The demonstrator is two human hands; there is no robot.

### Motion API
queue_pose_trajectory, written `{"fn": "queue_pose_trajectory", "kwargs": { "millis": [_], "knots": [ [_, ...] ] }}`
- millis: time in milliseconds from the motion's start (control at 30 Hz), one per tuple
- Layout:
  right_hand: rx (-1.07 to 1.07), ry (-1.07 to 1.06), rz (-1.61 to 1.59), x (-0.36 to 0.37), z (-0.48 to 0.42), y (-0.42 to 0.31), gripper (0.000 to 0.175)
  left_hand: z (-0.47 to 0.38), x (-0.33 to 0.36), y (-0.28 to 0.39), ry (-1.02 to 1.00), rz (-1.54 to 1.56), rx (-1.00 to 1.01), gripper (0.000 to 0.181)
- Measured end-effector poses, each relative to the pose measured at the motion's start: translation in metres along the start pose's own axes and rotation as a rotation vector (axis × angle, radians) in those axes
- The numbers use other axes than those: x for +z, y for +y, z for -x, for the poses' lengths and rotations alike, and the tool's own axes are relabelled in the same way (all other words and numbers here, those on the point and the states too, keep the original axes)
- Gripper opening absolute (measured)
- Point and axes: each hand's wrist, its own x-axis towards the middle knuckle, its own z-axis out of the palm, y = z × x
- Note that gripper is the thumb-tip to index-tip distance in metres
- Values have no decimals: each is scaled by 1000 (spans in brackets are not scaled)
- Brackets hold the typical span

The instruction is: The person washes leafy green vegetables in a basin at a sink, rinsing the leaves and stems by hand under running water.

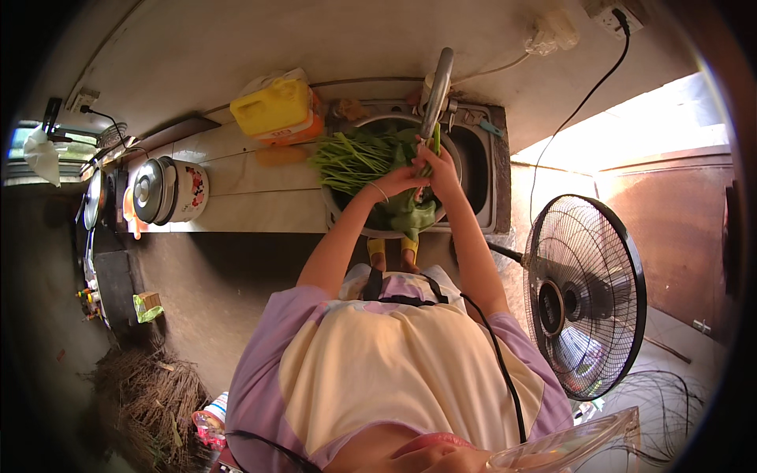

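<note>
My left hand (pixel 404 178), with a bracelet at the wrist, and my right hand (pixel 442 171) meet just below the curved metal faucet (pixel 438 91). Between them they grip a bunch of leafy greens (pixel 414 217), its broad leaves hanging towards me and a few stems sticking up by my right fingers. Beneath is a round metal basin (pixel 332 207), set over the sink. More greens (pixel 352 161) lie in it, their thin stems pointing left over its rim. My fingers partly hide the bunch, and I cannot tell whether water is running.
Left of the sink (pixel 486 213), a yellow jug (pixel 272 109) stands against the wall. Further along the counter (pixel 260 207) is a lidded rice cooker (pixel 174 190). A large fan (pixel 585 298) stands close to my right arm. Dry brushwood (pixel 148 396) is heaped behind me to the left.
</note>
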Motion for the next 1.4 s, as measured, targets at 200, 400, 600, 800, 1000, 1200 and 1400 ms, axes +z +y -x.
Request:
{"fn": "queue_pose_trajectory", "kwargs": {
  "millis": [200,400,600,800,1000,1200,1400],
  "knots": [
    [-155,21,-347,-39,-12,-20,15,-2,-11,4,-216,-151,-123,28],
    [-288,82,-647,-46,-9,-53,17,-12,-32,47,-337,-343,-198,33],
    [-368,135,-714,-68,-20,-70,15,-12,-43,59,-383,92,-292,30],
    [-443,427,-700,-99,-25,-71,11,-22,-52,34,-363,556,-339,34],
    [-423,471,-715,-118,-17,-71,10,-29,-45,9,-284,265,-229,41],
    [-414,362,-645,-75,-6,-74,12,-44,-90,-68,255,457,-464,45],
    [-382,-22,-580,-38,-12,-59,18,-28,-50,-95,-103,704,-172,51]
  ]
}}
